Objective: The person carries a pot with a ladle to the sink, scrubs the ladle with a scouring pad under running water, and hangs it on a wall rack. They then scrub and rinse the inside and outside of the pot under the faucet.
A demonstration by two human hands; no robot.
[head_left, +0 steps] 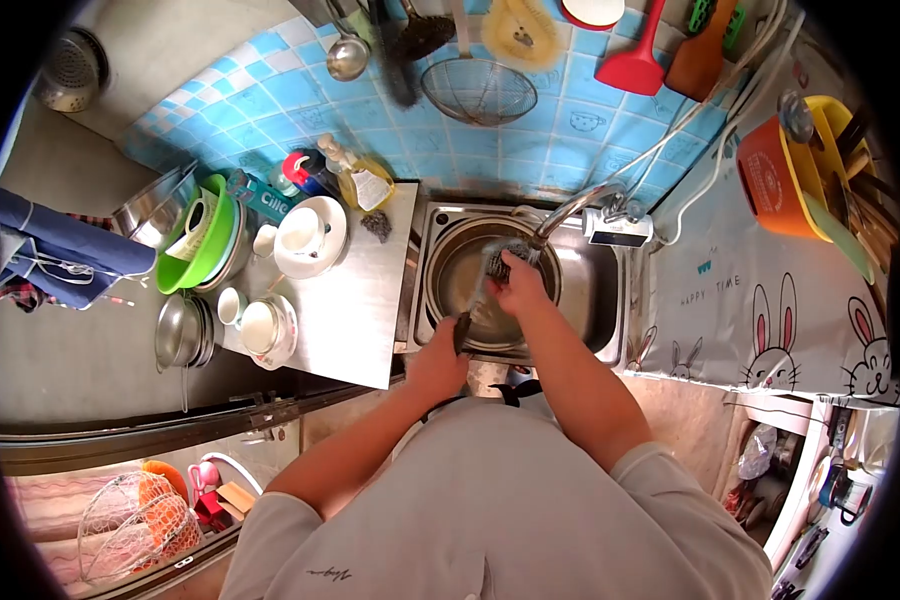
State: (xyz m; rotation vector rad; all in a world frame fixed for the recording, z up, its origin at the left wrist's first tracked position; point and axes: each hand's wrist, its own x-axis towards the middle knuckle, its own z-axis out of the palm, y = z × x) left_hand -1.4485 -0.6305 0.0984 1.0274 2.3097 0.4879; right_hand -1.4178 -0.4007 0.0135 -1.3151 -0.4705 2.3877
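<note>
Pale blue tiles cover the kitchen wall (390, 135) behind a stainless steel sink (607, 300). Over the round metal basin (437, 290) inside it is a slim utensil with a dark handle (462, 333), tilted, its far end pointing toward the wall. The left hand (437, 364) is closed around that handle; the right hand (521, 287) has its fingers clamped on a dark, coiled metal scrubber (510, 257) at the utensil's far end. Just beside the scrubber is the mouth of a curved metal faucet (568, 208). Left of the sink, a white countertop (355, 335) bears stacked white bowls (260, 327) and a clear bottle of yellow liquid (368, 187).
</note>
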